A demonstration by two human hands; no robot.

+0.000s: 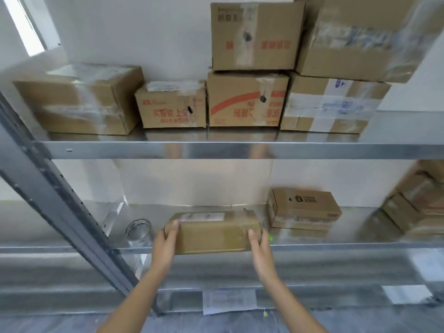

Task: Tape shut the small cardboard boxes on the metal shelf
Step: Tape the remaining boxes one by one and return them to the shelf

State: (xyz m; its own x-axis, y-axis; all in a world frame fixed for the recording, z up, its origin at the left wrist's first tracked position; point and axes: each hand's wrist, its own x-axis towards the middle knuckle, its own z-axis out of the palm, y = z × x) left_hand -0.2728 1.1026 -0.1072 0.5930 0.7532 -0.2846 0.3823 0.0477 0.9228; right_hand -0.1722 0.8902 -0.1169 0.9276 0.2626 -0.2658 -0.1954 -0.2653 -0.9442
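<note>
Hands first, nearest the camera: left hand (167,239) gripping the left end of a small cardboard box (211,233), thumb lying over the top corner, fingers curled round the end; right hand (258,243) clamping the right end, thumb up on the front face, remaining fingers hidden behind the box. Holding from both ends, probably for keeping the long box level and steady while sliding or turning it into a position for taping. Sitting at the front lip of the lower metal shelf (336,245), slightly overhanging the edge, likely so as to bring the seam within reach. Carrying a pale label and what looks like a tape strip on top; too blurred for telling whether fully sealed.

Standing just left of the box, a clear tape roll (138,230), parked close by, seemingly for picking up next. Resting further back and to the right, well apart from the hands, a second small box (304,209) with a dark printed logo, perhaps waiting its turn. Blurring at the far right edge, more stacked cartons (415,207).

Lining the upper shelf (240,150) beyond, larger boxes (247,99), heavily taped already, pushed back against the white wall and stacked two high on the right.
</note>
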